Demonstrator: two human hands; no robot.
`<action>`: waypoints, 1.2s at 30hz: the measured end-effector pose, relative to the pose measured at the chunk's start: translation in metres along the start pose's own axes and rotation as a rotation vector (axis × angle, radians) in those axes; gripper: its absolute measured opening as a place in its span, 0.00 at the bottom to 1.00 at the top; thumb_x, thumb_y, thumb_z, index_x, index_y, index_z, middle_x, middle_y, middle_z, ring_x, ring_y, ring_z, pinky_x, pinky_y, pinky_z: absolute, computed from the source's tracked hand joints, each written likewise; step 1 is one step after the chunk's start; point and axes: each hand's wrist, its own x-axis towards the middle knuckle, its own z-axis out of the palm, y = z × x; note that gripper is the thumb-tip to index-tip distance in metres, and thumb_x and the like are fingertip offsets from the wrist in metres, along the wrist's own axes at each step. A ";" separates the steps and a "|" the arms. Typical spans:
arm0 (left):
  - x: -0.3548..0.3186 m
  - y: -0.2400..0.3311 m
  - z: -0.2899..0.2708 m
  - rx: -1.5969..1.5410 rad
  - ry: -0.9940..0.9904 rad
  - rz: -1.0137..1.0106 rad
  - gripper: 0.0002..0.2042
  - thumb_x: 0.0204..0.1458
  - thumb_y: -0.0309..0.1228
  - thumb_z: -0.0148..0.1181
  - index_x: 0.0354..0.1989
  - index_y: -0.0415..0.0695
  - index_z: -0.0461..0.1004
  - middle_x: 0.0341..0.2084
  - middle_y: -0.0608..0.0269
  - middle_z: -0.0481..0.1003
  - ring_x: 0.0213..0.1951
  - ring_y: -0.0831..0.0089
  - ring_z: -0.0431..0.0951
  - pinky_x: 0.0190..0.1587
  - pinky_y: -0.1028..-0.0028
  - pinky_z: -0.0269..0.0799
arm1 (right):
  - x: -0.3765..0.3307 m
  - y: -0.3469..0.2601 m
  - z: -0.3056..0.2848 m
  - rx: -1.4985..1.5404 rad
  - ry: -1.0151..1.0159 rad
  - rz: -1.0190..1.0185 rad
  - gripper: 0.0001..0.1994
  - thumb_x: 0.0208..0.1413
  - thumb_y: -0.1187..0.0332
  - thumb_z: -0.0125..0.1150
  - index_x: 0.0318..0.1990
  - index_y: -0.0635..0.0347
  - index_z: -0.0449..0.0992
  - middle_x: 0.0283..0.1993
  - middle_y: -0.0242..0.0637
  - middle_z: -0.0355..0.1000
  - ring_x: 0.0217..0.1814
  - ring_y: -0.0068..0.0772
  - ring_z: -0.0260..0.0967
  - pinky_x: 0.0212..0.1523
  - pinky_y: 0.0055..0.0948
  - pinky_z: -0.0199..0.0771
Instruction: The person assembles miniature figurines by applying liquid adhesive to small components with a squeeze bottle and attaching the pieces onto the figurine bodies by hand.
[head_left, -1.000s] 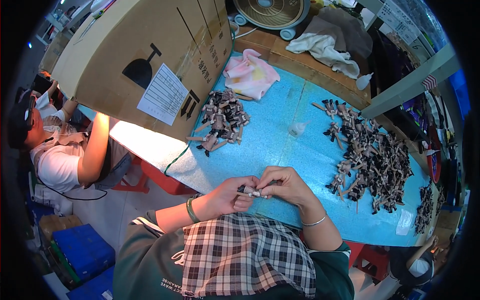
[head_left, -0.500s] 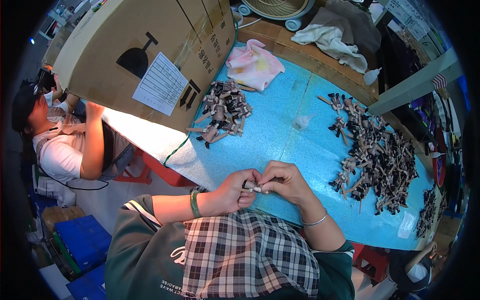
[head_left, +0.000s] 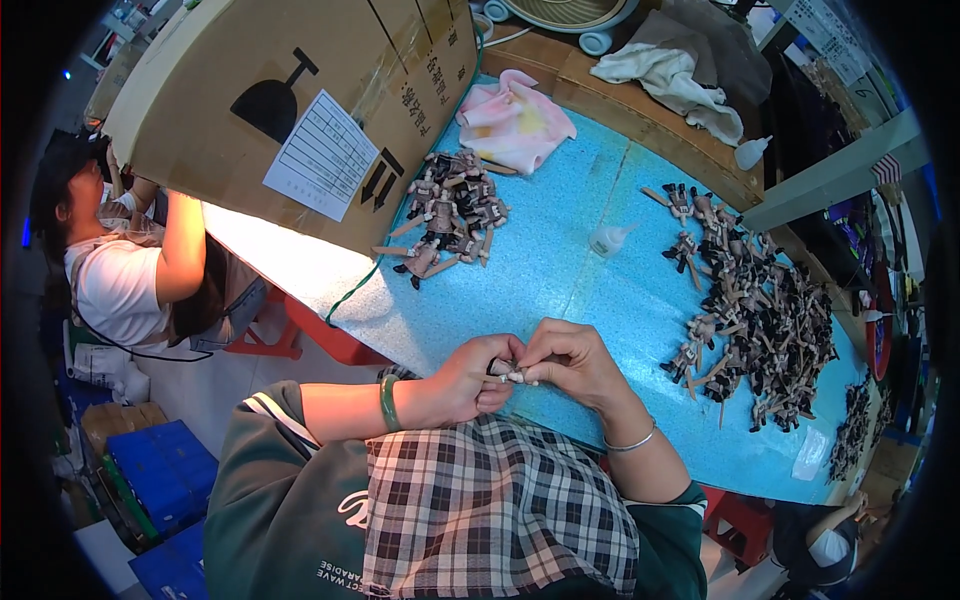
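Note:
Close to the table's near edge, my left hand (head_left: 478, 383) grips a small doll-like figure (head_left: 508, 376) with pale and dark parts. My right hand (head_left: 570, 365) pinches the same figure from the other side, its fingertips meeting the left ones. Fingers cover much of the figure, so its details are hard to make out. Ahead and to the left, against the carton, lies a small pile of similar figures (head_left: 447, 215) with long tan sticks or limbs. A far larger heap of figures (head_left: 765, 310) spreads over the right of the blue tabletop (head_left: 560, 265).
A large cardboard carton (head_left: 300, 100) stands at the left, a green cord beside it. Behind are a pink cloth (head_left: 515, 122) and a wooden ledge with a white cloth (head_left: 670, 85). A small translucent bottle (head_left: 608, 240) is mid-table. Another person (head_left: 130, 270) sits at left.
Both hands stay in nearly the same place, still holding the figure. The view has shifted slightly. The person at the left has moved the head and arm a little.

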 end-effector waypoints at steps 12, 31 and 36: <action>0.000 0.000 0.000 0.018 -0.009 -0.010 0.07 0.55 0.32 0.42 0.31 0.46 0.65 0.11 0.73 0.51 0.10 0.82 0.49 0.12 0.79 0.44 | -0.001 0.004 0.001 -0.005 0.006 -0.014 0.05 0.43 0.73 0.69 0.29 0.60 0.80 0.28 0.31 0.71 0.29 0.21 0.68 0.28 0.21 0.66; 0.003 -0.004 -0.007 0.011 -0.067 0.007 0.09 0.58 0.34 0.40 0.34 0.44 0.66 0.12 0.69 0.59 0.08 0.81 0.54 0.11 0.80 0.47 | -0.001 -0.002 0.001 -0.029 -0.019 -0.026 0.05 0.43 0.73 0.68 0.29 0.61 0.80 0.28 0.32 0.72 0.30 0.23 0.70 0.30 0.22 0.68; 0.002 -0.003 -0.004 0.019 -0.036 0.004 0.09 0.58 0.33 0.39 0.34 0.43 0.66 0.13 0.68 0.60 0.08 0.80 0.54 0.11 0.80 0.47 | -0.001 -0.001 -0.001 -0.041 -0.023 -0.031 0.05 0.43 0.73 0.69 0.29 0.61 0.80 0.28 0.32 0.72 0.31 0.23 0.70 0.31 0.23 0.68</action>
